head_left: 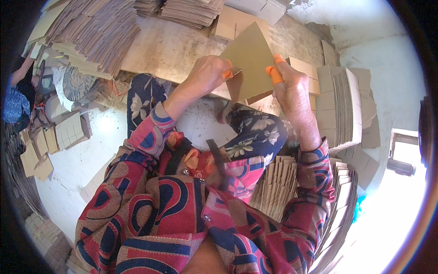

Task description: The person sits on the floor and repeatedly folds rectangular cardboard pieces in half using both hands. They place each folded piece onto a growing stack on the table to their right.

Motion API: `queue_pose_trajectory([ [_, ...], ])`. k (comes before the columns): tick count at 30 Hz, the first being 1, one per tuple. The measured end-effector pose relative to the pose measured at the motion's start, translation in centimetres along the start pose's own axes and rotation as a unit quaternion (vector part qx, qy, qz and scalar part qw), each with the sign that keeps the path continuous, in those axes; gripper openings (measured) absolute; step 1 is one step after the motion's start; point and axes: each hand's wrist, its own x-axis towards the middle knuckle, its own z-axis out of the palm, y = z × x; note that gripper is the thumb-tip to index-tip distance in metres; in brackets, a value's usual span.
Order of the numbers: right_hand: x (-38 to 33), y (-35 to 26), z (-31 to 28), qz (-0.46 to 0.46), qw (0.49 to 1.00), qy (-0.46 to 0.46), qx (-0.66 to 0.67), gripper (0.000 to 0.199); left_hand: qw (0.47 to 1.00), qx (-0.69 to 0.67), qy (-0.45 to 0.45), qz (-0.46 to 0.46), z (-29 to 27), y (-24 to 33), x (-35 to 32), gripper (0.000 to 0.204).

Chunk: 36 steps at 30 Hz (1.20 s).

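Note:
A brown cardboard piece [251, 57], partly folded, is held up between my two hands over the near edge of the low wooden table. My left hand [209, 73] grips its left side, with an orange finger cover at the fingertips. On the right edge, my right hand [289, 80] pinches the cardboard, orange covers on its thumb and a finger. A flap hangs down at the lower left of the piece, beside the left fingertips. Some fingers of both hands are hidden behind the cardboard.
The wooden table [169, 50] carries tall stacks of flat cardboard [93, 34] at the far left. More cardboard bundles [340, 107] stand at the right, and upright folded pieces [276, 185] are beside my right leg. At the far left, a person's patterned sleeve [16, 106] shows.

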Motion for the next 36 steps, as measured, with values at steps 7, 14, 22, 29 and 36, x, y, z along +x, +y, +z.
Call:
queue_pose_trajectory([
  [7, -0.4, -0.1, 0.2, -0.004, 0.999, 0.011, 0.053, 0.060, 1.000, 0.004, -0.002, -0.007, -0.1, -0.5, -0.2, 0.012],
  [14, -3.2, 2.5, 5.7, -0.027, 0.994, -0.097, -0.032, 0.058, 0.999, -0.011, -0.041, -0.026, 0.1, 0.4, 0.2, 0.013],
  [22, -1.4, 2.9, 3.1, 0.028, 0.978, 0.034, -0.204, 0.071, 0.998, 0.011, -0.037, -0.043, -0.5, 1.7, -0.3, 0.023],
  [29, -0.7, 1.6, 2.4, 0.045, 0.976, -0.154, -0.145, 0.054, 0.998, 0.057, 0.007, 0.013, 0.4, -0.9, -1.5, 0.015],
  [36, -1.9, 3.5, 3.0, -0.035, 0.991, -0.095, -0.090, 0.021, 0.991, -0.054, 0.110, 0.053, 0.0, -0.2, -1.3, 0.034],
])
